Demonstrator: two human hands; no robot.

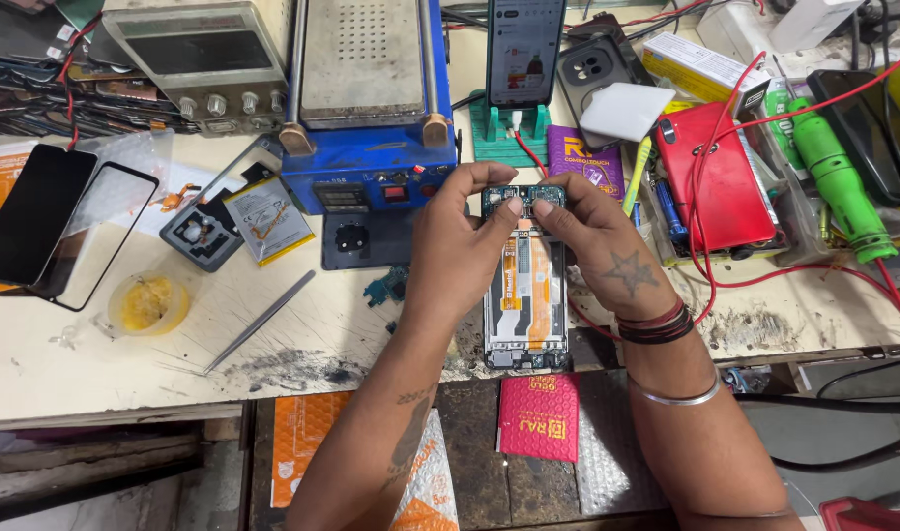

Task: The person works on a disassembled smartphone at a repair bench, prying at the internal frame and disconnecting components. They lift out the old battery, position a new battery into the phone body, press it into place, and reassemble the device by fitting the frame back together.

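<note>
An opened black smartphone with its back cover off, showing a silver battery and orange flex ribbons (525, 305), lay flat on the worn cream workbench (96, 364), near its front edge and straight before the person. Both hands met at the phone's top end: the left hand (457, 241) pinched the green circuit board there between thumb and fingers, and the right hand (592, 241) did likewise from the other side, its fingertips pressed together on the board's upper edge. Just left of the phone lay a small loose green board piece (386, 287), and farther left a pair of long steel tweezers (261, 321) and a shallow round yellow dish (149, 303). Behind the hands stood a blue heating plate machine (366, 118), with a lit phone propped in a teal stand (512, 130) beside it.
</note>
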